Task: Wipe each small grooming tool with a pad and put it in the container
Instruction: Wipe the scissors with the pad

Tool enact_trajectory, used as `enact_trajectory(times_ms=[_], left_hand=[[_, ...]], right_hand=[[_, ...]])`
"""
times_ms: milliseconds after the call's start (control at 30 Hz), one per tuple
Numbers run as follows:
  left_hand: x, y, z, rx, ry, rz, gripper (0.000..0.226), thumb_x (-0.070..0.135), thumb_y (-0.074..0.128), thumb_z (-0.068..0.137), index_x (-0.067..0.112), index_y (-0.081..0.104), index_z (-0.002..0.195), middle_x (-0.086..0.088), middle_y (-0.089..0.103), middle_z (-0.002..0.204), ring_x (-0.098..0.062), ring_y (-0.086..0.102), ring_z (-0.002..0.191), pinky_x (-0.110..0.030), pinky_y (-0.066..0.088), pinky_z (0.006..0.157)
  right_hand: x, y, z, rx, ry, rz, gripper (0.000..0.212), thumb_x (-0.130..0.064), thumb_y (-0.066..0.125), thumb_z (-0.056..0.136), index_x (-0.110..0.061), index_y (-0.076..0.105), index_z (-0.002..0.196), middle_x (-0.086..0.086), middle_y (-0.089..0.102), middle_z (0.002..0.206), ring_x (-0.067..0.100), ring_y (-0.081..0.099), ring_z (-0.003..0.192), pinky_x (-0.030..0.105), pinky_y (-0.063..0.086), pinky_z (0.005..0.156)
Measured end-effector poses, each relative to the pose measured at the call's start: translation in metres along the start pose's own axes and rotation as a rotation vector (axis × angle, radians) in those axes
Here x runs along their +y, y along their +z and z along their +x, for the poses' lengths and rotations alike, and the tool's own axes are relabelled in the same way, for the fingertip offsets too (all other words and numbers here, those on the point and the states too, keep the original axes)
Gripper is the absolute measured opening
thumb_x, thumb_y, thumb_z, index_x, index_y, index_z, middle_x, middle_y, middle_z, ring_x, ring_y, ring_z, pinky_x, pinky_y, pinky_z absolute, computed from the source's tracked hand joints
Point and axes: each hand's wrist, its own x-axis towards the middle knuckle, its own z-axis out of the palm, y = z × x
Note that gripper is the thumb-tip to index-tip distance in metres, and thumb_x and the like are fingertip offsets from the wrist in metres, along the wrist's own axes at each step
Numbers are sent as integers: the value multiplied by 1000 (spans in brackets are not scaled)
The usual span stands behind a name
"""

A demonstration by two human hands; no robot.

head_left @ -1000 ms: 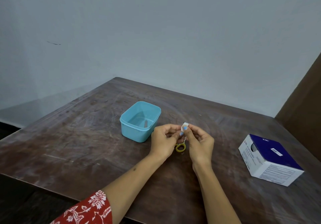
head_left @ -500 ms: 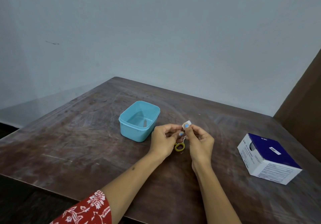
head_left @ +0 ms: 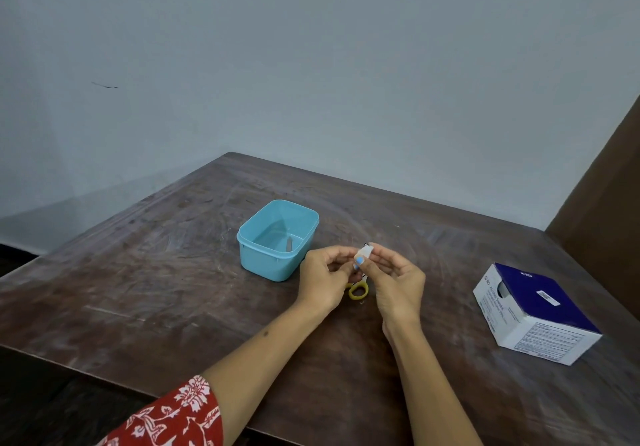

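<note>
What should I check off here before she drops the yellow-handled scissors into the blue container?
1. Scissors held: left hand grips the small scissors by the yellow handle: ok.
2. Pad on blades: right hand pinches the white pad around them: ok.
3. Wiping finished: cannot tell.
4. Blades closed: hidden by pad and fingers: cannot tell.
5. Blue container open and beside the hands: ok.
6. Room inside: one small metal tool lies there, floor mostly bare: ok.

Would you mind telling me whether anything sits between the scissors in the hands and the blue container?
Nothing visible does. The scissors are held just right of the open blue container, with only bare table between them.
</note>
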Motion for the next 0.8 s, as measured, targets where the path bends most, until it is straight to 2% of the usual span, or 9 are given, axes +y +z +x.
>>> enact_trajectory(times_ms=[67, 133, 267, 433, 567, 733, 800], left_hand=[[0, -1, 0, 8, 0, -10, 23, -4, 62, 84, 14, 72, 93, -5, 73, 82, -14, 72, 71, -27, 59, 68], [0, -1, 0, -9, -5, -7, 24, -3, 62, 84, 18, 72, 90, -3, 73, 81, -14, 72, 71, -26, 59, 69], [0, -1, -1, -82, 10, 4, 21, -2, 65, 82, 17, 72, 89, -9, 74, 82, -21, 72, 73, -33, 59, 73], [0, -2, -1, -101, 21, 22, 20, 0, 65, 82, 15, 72, 93, -9, 74, 83, -21, 72, 74, -35, 59, 74], [0, -2, -2, -93, 21, 23, 20, 0, 66, 82, 13, 71, 96, -8, 73, 82, -19, 72, 74, -34, 59, 73], [2, -4, -1, -123, 35, 15, 22, -1, 66, 81, 19, 72, 88, -5, 73, 80, -19, 72, 74, -31, 60, 71], [2, -3, -1, -123, 44, 16, 22, -2, 66, 81, 18, 72, 89, -5, 73, 80, -20, 72, 74, -32, 60, 72]], right_hand=[[1, 1, -1, -12, 3, -6, 24, 0, 75, 73, -19, 72, 87, -3, 74, 74, 7, 70, 70, 16, 53, 57], [1, 0, -1, -6, 8, 24, 14, -8, 74, 77, -17, 73, 88, -1, 74, 75, 8, 69, 69, 18, 54, 58], [-1, -2, -1, 30, 25, 111, 5, -8, 70, 80, -11, 73, 83, -4, 72, 64, 2, 62, 55, 14, 49, 51], [-3, -4, 0, -6, 131, 209, 10, -6, 74, 73, -9, 73, 82, 0, 73, 68, 8, 62, 57, 19, 52, 52], [-4, -4, -1, -16, 131, 191, 14, -2, 76, 70, -11, 72, 80, 0, 72, 66, 7, 65, 56, 17, 51, 49], [-7, -3, -2, -18, 207, 288, 24, -13, 77, 59, -6, 71, 81, 3, 71, 67, 10, 63, 59, 19, 53, 53], [-7, -4, -1, -30, 245, 332, 19, -9, 74, 64, -4, 70, 82, 3, 71, 66, 11, 64, 60, 19, 53, 54]])
